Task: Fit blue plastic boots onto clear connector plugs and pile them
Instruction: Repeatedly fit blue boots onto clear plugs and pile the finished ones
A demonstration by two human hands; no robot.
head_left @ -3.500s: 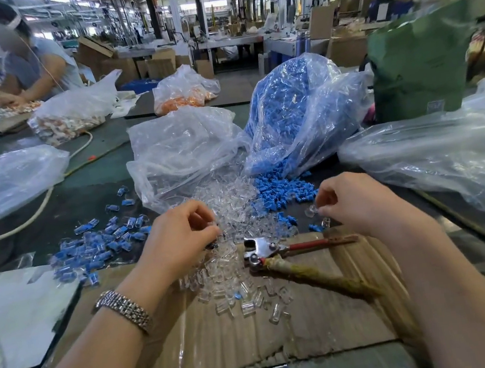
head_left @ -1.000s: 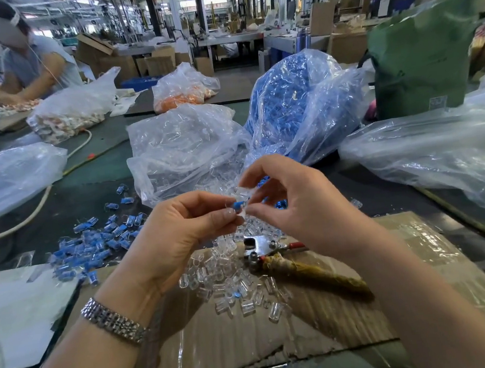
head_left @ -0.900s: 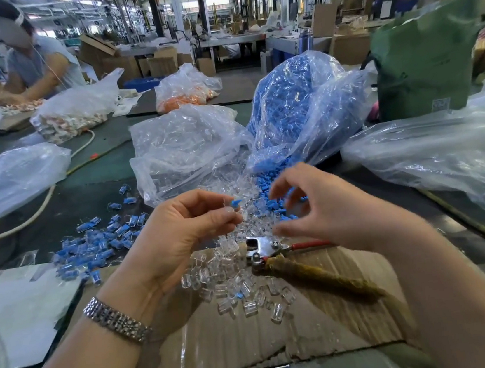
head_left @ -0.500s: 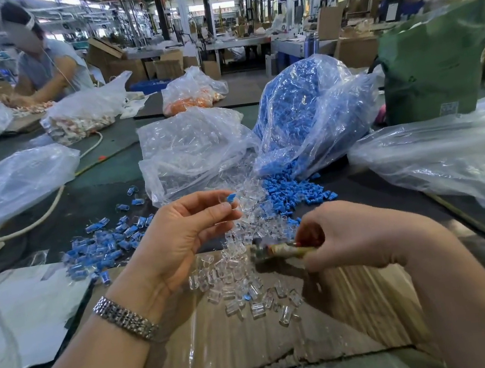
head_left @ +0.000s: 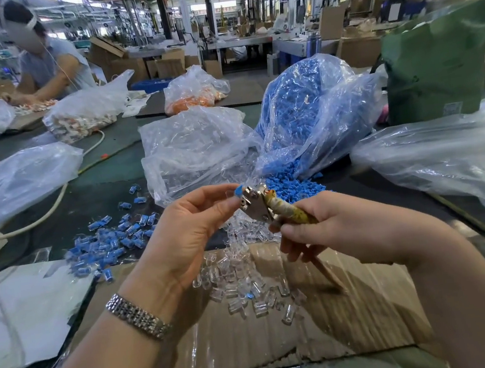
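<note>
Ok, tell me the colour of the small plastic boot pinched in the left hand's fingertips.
Blue. The small plastic boot shows best in the head view, beside the metal pliers head.

A flattened cardboard sheet (head_left: pixel 253 335) lies at 6 o'clock. A white cable (head_left: pixel 54 204) snakes at 9 o'clock. At 12 o'clock sits a bag of orange parts (head_left: pixel 193 95). A green sack (head_left: pixel 437 65) stands at 2 o'clock. At 10 o'clock 1 other worker (head_left: pixel 50 70) bends over a bench.

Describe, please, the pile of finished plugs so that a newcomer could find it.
Start at the cardboard sheet before the person. Off its far-left corner, on the dark table, lies the finished pile. Its pieces are clear with blue, unlike the all-clear plugs on the cardboard.
</note>
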